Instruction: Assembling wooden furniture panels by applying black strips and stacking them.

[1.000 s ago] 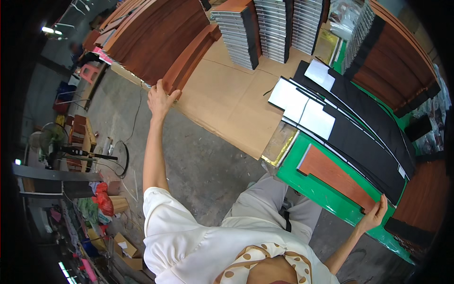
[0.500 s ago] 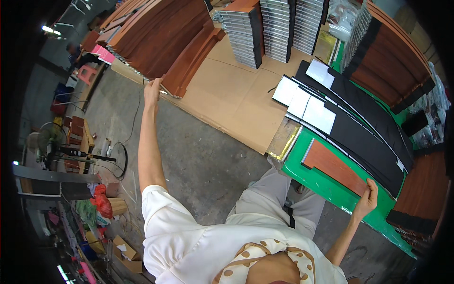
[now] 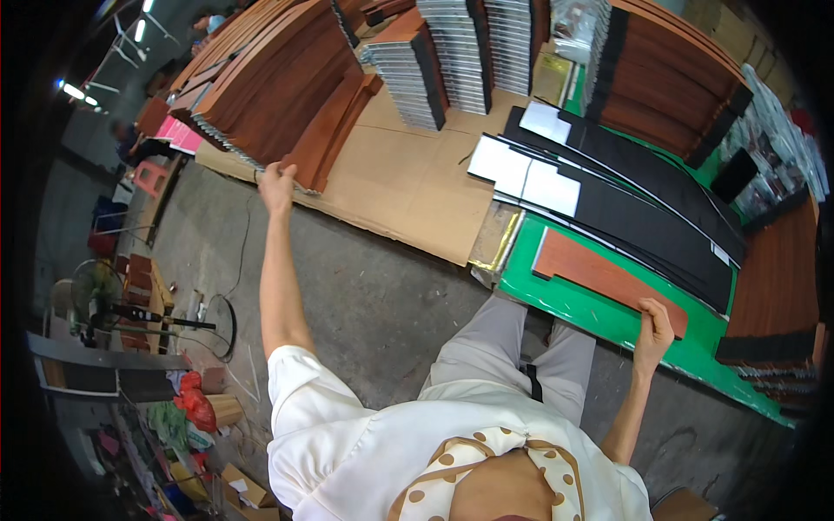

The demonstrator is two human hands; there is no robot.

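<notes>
Right hand grips panel near green bench's front edge, likely steadying it; left hand at stack's near end, can't tell grip.

Notched panel (reddish) — on green tabletop; brown piece — on cardboard.

The person has two bare hands: one left hand and one right hand. Three upright, silver-edged stacks of reddish-brown boards stand together. There is one flat reddish-brown wooden board, one pink plastic stool and one red plastic bag.
</notes>
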